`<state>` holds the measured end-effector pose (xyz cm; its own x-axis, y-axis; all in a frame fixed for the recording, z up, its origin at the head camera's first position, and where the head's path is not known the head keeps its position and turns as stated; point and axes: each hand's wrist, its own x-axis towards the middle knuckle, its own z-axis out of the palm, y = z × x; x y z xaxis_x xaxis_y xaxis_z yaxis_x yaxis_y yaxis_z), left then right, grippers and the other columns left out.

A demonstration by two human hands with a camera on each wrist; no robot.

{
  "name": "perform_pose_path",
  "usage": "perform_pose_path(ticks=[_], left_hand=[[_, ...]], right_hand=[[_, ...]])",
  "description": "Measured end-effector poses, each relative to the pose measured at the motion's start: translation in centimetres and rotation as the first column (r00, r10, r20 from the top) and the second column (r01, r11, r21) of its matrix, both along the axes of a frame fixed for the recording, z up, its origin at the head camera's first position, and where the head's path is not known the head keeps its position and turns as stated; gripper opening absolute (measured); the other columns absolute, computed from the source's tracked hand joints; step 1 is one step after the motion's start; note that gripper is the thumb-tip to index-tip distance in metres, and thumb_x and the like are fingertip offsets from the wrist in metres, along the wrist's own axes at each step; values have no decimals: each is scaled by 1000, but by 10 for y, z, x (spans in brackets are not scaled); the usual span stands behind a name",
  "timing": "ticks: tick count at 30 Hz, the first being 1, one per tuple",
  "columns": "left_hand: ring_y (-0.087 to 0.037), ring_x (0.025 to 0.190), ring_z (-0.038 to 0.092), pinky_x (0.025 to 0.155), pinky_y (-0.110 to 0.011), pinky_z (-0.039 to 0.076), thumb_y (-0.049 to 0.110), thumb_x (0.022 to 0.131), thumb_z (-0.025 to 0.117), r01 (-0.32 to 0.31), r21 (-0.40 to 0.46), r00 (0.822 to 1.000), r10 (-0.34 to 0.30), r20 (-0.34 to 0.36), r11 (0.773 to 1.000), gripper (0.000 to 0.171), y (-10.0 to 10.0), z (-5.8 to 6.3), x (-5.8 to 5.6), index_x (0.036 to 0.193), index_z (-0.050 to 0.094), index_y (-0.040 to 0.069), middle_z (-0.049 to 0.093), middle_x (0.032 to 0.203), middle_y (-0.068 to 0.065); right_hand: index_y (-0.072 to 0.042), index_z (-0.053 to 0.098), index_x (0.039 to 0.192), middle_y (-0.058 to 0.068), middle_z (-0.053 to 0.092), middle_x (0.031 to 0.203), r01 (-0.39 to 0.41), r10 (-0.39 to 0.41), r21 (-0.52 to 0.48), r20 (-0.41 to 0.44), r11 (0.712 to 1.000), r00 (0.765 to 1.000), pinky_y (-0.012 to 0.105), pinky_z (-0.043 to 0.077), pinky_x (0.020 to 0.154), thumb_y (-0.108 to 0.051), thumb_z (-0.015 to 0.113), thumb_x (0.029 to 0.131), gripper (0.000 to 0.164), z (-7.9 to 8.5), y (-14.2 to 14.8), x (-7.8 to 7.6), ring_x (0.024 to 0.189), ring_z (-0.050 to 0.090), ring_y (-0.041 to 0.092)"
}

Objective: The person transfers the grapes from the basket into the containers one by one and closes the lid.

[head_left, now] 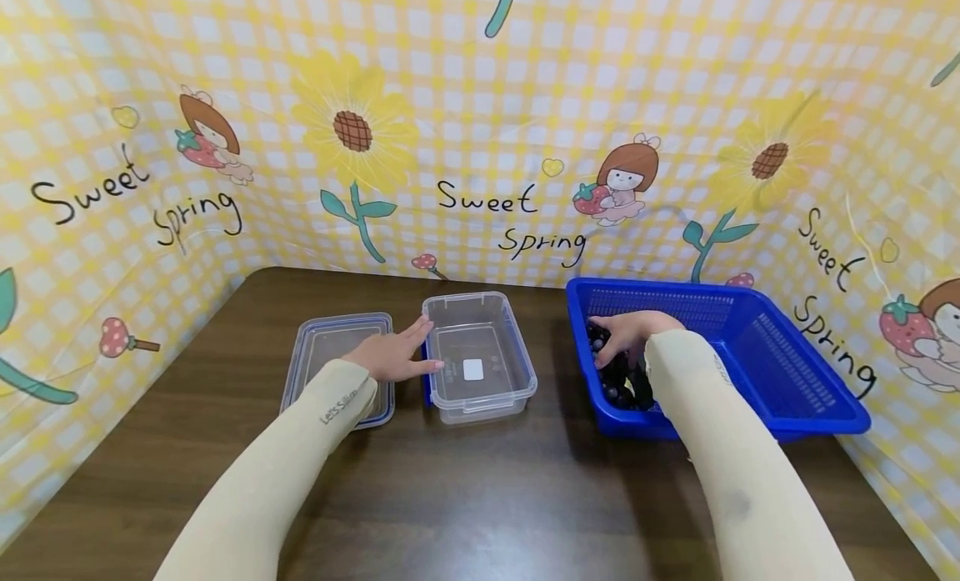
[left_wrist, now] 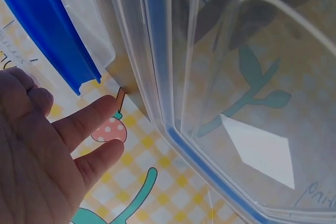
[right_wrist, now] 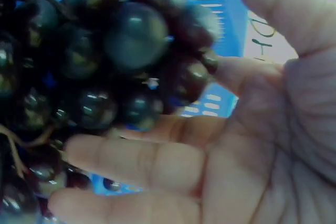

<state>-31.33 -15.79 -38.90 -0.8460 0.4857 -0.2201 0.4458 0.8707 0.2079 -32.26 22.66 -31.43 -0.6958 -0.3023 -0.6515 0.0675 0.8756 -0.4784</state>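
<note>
In the head view my left hand [head_left: 393, 354] is spread, its fingertips at the left rim of a clear plastic food container [head_left: 480, 389]. The left wrist view shows straight fingers [left_wrist: 86, 121] beside a blue locking flap [left_wrist: 55, 35]. My right hand [head_left: 633, 331] reaches into the left end of a blue plastic basket [head_left: 810, 398], at a bunch of dark grapes [head_left: 618, 393]. Up close in the right wrist view, extended fingers [right_wrist: 136, 158] lie along and partly behind the grapes [right_wrist: 136, 35]. The thumb stands apart from the fruit there.
A clear lid with a blue seal [head_left: 315, 348] lies on the brown wooden table [head_left: 480, 498], partly under my left forearm. Yellow checked cloth [head_left: 465, 106] with flowers and lettering hangs behind and at both sides. The basket stands near the right-hand cloth.
</note>
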Motion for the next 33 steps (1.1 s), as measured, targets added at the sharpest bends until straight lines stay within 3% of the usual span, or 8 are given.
perform_pose_path(ticks=[3, 10, 18, 24, 33], left_hand=[[-37, 124, 49, 96, -52, 43, 68, 92, 36, -9, -3, 1000, 9, 8, 1000, 91, 1, 0, -1, 154, 9, 8, 4, 160, -12], [-39, 132, 39, 99, -55, 39, 66, 93, 37, -22, 1, 999, 22, 25, 1000, 90, 2, 3, 0, 154, 8, 8, 3, 160, -13], [-39, 135, 34, 101, -55, 37, 68, 92, 36, -20, 7, 999, 20, 28, 1000, 91, 1, 2, 1, 154, 9, 7, 3, 160, -14], [-39, 135, 34, 102, -55, 37, 66, 93, 38, -24, 14, 999, 24, 35, 1000, 90, 1, 2, 2, 154, 8, 7, 2, 160, -13], [-39, 134, 35, 99, -54, 39, 66, 93, 37, -13, 22, 999, 12, 31, 1000, 91, 1, 3, 2, 154, 9, 5, 3, 159, -15]], right_hand=[[-7, -3, 153, 33, 5, 153, 16, -16, -9, 2, 1000, 1000, 61, 37, 99, -13, 69, 88, 97, -2, -2, -2, 126, 35, 57], [-9, 12, 154, 30, 13, 153, 14, -6, 80, -110, 997, 994, 52, 44, 96, -11, 73, 83, 94, -10, -7, -7, 130, 35, 46], [-7, 19, 153, 28, 21, 152, 4, 27, 154, -200, 988, 979, 57, 36, 101, -15, 74, 81, 91, -19, -10, -10, 135, 27, 46], [-5, 22, 151, 29, 24, 150, -13, 47, 155, -219, 988, 974, 58, 36, 101, -14, 73, 82, 86, -23, -9, -10, 133, 29, 46], [-16, 25, 153, 24, 23, 153, 55, 33, 359, -234, 932, 972, 58, 37, 100, -23, 80, 78, 94, -21, -19, 1, 136, 26, 45]])
